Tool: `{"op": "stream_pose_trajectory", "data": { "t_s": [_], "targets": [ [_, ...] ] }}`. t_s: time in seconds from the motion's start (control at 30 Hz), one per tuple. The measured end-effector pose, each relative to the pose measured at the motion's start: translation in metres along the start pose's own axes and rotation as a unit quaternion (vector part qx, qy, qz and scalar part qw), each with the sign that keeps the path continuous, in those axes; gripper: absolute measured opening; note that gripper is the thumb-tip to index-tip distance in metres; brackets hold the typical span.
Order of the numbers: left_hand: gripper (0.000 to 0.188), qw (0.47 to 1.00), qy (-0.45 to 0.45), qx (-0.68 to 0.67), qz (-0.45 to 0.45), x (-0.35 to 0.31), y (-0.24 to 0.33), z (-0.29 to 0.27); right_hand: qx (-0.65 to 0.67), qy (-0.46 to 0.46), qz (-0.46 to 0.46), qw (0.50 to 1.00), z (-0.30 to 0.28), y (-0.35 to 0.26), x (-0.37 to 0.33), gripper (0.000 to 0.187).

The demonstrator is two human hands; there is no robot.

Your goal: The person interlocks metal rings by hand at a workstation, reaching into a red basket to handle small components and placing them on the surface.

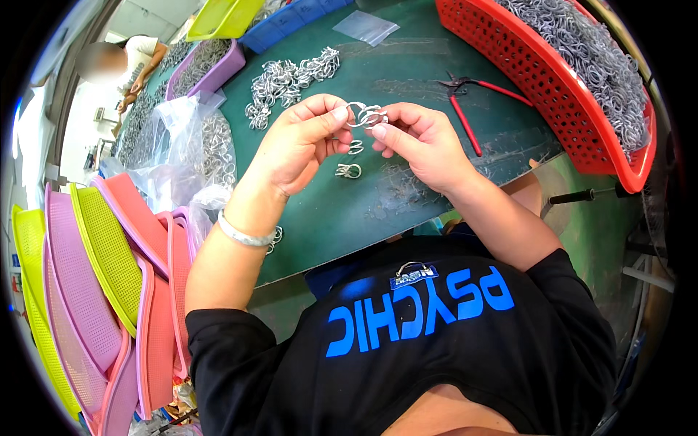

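Observation:
Above the green table, my left hand [313, 134] pinches a silver metal ring [354, 109] between thumb and fingertips. My right hand [422, 142] meets it from the other side, closed on a few more metal rings [372, 116] that touch or link with the first; which, I cannot tell. Just below my hands, two small groups of rings [349, 171] lie on the tabletop. A larger pile of joined silver rings [283, 80] sits beyond my left hand. Red-handled pliers [476, 91] rest spread apart to the right of my right hand.
A red perforated basket [538, 87] full of grey metal rings stands at the right. Left are a clear plastic bag [171, 138], a purple basket [229, 65] and stacked coloured baskets [102, 269]. A small plastic bag [366, 27] lies at the back; another person [134, 62] works far left.

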State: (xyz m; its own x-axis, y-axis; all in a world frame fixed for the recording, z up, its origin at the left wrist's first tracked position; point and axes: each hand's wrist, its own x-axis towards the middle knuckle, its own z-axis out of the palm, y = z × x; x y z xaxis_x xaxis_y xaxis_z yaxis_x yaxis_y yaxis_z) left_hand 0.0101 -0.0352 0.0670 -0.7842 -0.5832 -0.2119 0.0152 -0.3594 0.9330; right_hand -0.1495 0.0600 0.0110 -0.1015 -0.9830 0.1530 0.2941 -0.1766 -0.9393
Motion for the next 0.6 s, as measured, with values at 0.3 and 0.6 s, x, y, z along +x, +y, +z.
{"op": "stream_pose_trajectory", "data": {
  "t_s": [0.3,0.6],
  "targets": [
    [0.011,0.998,0.025,-0.054,0.017,-0.008,-0.02,0.016,-0.027,0.025,-0.09,0.995,-0.001,-0.004,-0.002,0.013],
    [0.009,0.996,0.024,-0.082,0.034,-0.009,-0.032,0.017,-0.077,0.021,-0.126,0.989,-0.003,0.001,-0.003,0.011]
  ]
}}
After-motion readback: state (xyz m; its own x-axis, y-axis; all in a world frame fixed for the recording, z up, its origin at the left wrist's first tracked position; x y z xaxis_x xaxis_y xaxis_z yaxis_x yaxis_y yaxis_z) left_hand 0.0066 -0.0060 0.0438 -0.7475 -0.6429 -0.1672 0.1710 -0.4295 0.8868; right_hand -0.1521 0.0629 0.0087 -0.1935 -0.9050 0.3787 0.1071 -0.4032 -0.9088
